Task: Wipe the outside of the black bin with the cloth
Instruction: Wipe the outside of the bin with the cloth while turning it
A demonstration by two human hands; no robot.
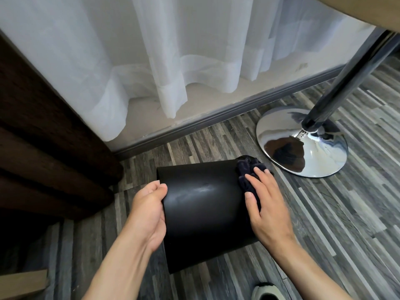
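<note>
Soft daylight comes through a sheer white curtain [151, 50], the brightest part of the view. Everything below the curtain is dimmer. Left of the curtain, a dark brown drape [43, 137] is nearly black in its folds, and the corner beneath it falls into deep shadow. The black bin [203, 204], below the curtain, shows a pale smeared sheen across its upper side. Right of the curtain, a chrome stand base [303, 146] gives bright mirror glare and warped reflections. The picture is mostly sharp; the wide lens bends the skirting board [216, 118] and the striped floor [335, 213] toward the edges, where detail softens slightly.
</note>
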